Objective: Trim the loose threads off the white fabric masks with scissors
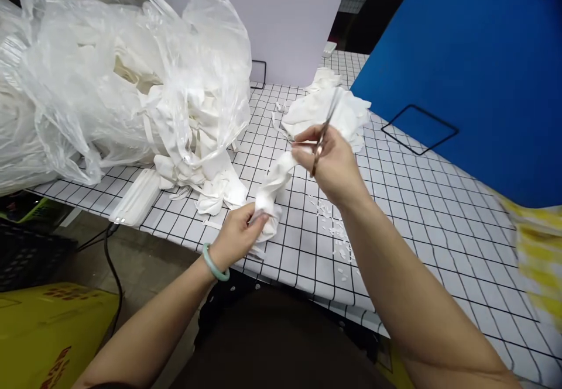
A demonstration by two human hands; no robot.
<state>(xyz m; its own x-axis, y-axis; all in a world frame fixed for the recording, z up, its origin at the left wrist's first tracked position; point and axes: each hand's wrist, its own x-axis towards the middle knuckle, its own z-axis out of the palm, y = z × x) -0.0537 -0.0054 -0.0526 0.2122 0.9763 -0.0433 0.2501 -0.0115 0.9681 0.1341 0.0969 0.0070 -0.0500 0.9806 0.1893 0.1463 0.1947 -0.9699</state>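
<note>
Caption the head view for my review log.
Left hand and right hand, with scissors, hold white fabric over a checked tablecloth.

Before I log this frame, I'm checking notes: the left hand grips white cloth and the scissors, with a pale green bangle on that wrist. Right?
Not quite: the head view shows the scissors in the right hand. The left hand grips white cloth, with a pale green bangle on that wrist.

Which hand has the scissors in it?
The right hand has the scissors. The left hand, with the pale green bangle on its wrist, has no scissors; it holds white cloth.
</note>
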